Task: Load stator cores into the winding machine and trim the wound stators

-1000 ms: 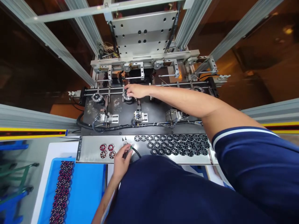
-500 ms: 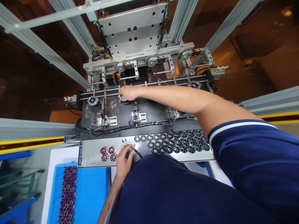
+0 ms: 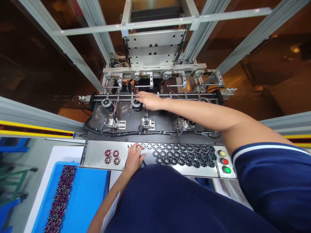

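Observation:
My right hand [image 3: 151,100] hovers with outstretched fingers beside a round holder [image 3: 136,103] on the machine bed, and a dark, slotted round part sits in that holder. Nothing shows in its grasp. Down on the metal shelf [image 3: 96,155], my left hand [image 3: 134,158] has its thumb and fingers apart. Its fingertips reach the leftmost black slotted ring [image 3: 143,146]; whether they touch it I cannot tell. The metal tips of a pair of cutters [image 3: 129,146] poke out by that hand, and a dark cable [image 3: 144,163] lies under it.
Several black rings [image 3: 184,153] fill the shelf's right half, near yellow, red and green buttons [image 3: 225,161]. Red and brown wound rings [image 3: 111,157] lie at left. A blue tray [image 3: 85,194] holds more. Clamp arms [image 3: 145,81] overhang the bed; another holder [image 3: 107,103] stands left.
My right hand has drawn off the holder to the right, its fingers straightening. The left hand has left the cable and moved up toward the black rings. The camera view has shifted.

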The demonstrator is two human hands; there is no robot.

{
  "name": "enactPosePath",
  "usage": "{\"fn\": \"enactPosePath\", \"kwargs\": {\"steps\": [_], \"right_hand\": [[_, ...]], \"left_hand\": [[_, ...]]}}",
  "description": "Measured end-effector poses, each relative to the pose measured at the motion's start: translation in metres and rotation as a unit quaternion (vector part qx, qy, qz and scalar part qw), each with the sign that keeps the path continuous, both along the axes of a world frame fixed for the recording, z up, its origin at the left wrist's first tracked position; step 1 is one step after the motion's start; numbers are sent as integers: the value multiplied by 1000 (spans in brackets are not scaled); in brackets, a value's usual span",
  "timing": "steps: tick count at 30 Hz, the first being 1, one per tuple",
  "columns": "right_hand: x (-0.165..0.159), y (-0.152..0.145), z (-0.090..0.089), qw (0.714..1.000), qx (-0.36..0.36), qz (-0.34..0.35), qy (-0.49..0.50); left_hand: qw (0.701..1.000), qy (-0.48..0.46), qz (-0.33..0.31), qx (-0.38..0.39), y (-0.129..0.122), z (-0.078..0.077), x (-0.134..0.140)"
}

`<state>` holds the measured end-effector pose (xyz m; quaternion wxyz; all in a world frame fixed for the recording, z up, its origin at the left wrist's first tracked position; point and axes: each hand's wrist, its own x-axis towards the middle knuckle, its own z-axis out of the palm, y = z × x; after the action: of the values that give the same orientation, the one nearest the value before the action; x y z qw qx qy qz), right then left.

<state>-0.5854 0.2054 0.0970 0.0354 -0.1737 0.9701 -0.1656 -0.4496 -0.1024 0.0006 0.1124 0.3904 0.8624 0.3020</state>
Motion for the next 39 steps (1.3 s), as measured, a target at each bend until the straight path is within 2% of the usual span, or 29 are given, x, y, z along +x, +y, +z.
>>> {"fn": "enactPosePath", "kwargs": {"steps": [4, 7, 10, 12, 13, 15, 17, 19, 21, 23, 26, 29, 31, 33, 36, 39], "right_hand": [[17, 3, -6, 997, 73, 26, 1], [17, -1, -5, 994, 101, 23, -14], [13, -6, 11, 994, 108, 20, -15], [18, -11, 27, 994, 107, 7, 0], [24, -16, 36, 996, 90, -3, 24], [48, -30, 53, 995, 7, -4, 96], [83, -52, 65, 978, -127, 61, 155], [123, -77, 72, 949, -231, 140, 162], [160, -100, 73, 934, -281, 159, 154], [187, -117, 71, 932, -300, 136, 151], [212, -130, 66, 935, -309, 61, 164], [225, -128, 65, 928, -330, -5, 170], [229, -121, 69, 920, -368, -6, 134], [229, -109, 75, 907, -417, 15, 59], [224, -91, 81, 880, -465, 44, -83], [219, -81, 80, 858, -473, 80, -185]], "left_hand": [[1000, 3, 26, 6, 4, -5, 1], [999, 1, 37, 22, 10, -4, -1], [997, -7, 48, 53, 12, 8, -7], [995, -17, 63, 82, 6, 24, -10], [992, -24, 72, 98, 1, 35, -12], [987, -38, 87, 131, -14, 61, -12], [982, -52, 89, 159, -29, 88, -9], [977, -69, 77, 186, -39, 112, -3], [967, -97, 64, 226, -41, 130, 6], [949, -128, 64, 279, -36, 139, 15], [917, -176, 74, 349, -20, 144, 28], [901, -212, 94, 367, -9, 142, 38], [909, -208, 110, 344, -9, 139, 42], [928, -187, 109, 302, -12, 135, 43], [954, -160, 69, 242, -18, 129, 42], [962, -144, 10, 230, -18, 128, 43]]}}
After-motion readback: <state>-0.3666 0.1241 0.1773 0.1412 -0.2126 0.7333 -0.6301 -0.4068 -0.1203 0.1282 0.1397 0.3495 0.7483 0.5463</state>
